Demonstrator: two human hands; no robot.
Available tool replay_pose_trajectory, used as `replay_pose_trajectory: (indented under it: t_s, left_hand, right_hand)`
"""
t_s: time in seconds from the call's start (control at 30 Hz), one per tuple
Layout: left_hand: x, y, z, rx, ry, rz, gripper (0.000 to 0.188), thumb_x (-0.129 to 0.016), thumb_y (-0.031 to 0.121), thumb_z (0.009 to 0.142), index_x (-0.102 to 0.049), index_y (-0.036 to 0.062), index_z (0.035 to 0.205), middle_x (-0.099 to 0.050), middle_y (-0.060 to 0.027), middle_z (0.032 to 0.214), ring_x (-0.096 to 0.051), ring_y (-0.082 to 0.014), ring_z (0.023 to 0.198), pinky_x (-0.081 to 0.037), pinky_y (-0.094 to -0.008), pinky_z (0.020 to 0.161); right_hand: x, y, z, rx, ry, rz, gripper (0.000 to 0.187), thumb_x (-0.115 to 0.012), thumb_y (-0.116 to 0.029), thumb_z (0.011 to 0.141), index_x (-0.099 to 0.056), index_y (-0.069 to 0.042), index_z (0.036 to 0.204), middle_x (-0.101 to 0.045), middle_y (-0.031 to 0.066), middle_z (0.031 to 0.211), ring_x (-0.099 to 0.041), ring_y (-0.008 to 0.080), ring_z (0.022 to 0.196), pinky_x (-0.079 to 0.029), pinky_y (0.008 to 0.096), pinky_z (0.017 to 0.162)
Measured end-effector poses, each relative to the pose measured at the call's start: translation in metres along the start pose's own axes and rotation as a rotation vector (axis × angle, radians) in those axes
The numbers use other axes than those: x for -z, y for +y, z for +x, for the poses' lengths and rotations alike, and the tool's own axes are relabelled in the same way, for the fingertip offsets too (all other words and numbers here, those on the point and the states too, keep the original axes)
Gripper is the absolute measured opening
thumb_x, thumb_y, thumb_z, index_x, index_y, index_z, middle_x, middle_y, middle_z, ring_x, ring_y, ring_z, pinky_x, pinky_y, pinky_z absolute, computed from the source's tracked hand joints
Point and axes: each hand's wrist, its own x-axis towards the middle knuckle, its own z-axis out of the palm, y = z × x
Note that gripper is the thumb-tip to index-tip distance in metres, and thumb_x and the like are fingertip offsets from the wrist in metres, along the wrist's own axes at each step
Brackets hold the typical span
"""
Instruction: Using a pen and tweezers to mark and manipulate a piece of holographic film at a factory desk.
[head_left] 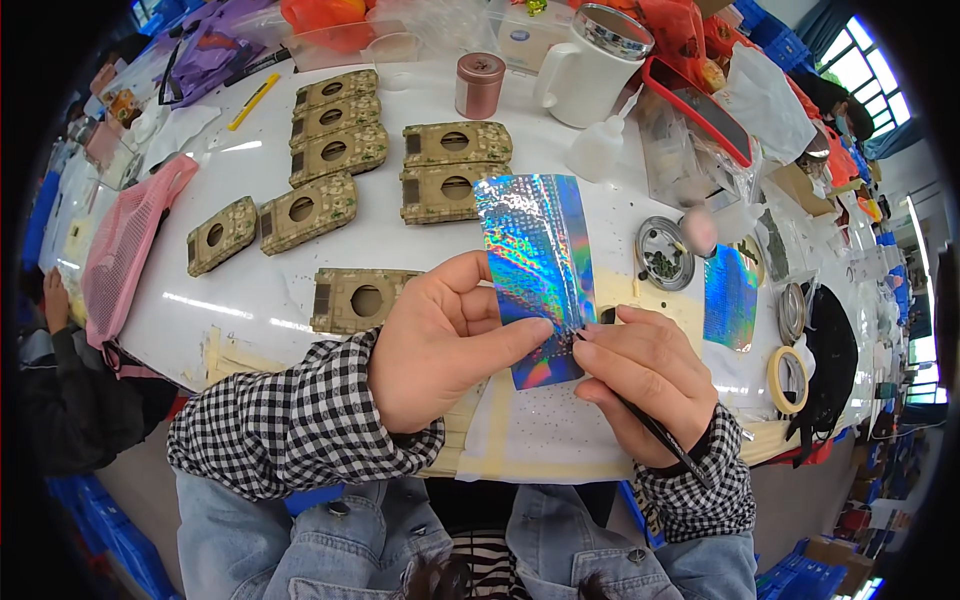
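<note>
My left hand (440, 340) pinches a shiny blue holographic sheet (530, 250) along its left edge, thumb flat on the front. The sheet is tilted up over the table's near edge. In my right hand (650, 375) are slim black tweezers (655, 430), their rear end pointing down to the right. Their tips meet the lower right part of the sheet, where small details are too fine to make out. Just left of my left hand lies a camouflage model tank hull (335, 300) with a round hole on top. Several similar hulls (338, 150) stand farther back.
Right of my hands are a round tin (665, 255) with dark green bits, another holographic sheet (730, 300) and a tape roll (787, 380). Farther back stand a white mug (585, 75), a pink canister (480, 85), a squeeze bottle (597, 150) and a red-cased phone (700, 110). A pink mesh bag (135, 250) lies left.
</note>
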Motion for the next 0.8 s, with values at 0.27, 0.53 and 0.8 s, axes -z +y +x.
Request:
replay_pose_trajectory:
  t_s: [0.27,0.53,0.8]
  left_hand:
    - [-0.0009,0.0003,0.0000,-0.022,0.021,0.046,0.038,-0.062,-0.004,0.087,-0.048,-0.0001,0.122,-0.067,-0.0097,0.106,-0.064,-0.0118,0.095,-0.052,-0.0267,0.084]
    - [0.0010,-0.0027,0.0021,-0.003,0.015,0.077,0.042,-0.063,-0.003,0.087,-0.046,-0.0005,0.125,-0.068,-0.0098,0.105,-0.064,-0.0115,0.093,-0.051,-0.0254,0.080]
    - [-0.0001,-0.0031,0.0009,-0.019,0.024,0.055,0.043,-0.063,-0.002,0.087,-0.045,-0.0016,0.126,-0.068,-0.0107,0.105,-0.064,-0.0105,0.088,-0.051,-0.0246,0.076]
  right_hand:
    - [-0.0001,0.0005,-0.0004,0.002,-0.001,0.001,0.038,-0.079,-0.010,0.071,-0.068,-0.006,0.107,-0.067,0.0086,0.096,-0.066,0.0230,0.091,-0.052,0.0409,0.087]
    - [0.0017,-0.0010,-0.0005,-0.003,-0.004,0.002,0.038,-0.079,-0.009,0.071,-0.068,-0.006,0.107,-0.067,0.0085,0.095,-0.066,0.0231,0.090,-0.052,0.0410,0.088]
    - [0.0008,-0.0010,-0.0003,-0.019,0.005,0.010,0.038,-0.079,-0.008,0.071,-0.068,-0.006,0.107,-0.067,0.0086,0.095,-0.066,0.0234,0.090,-0.052,0.0412,0.087]
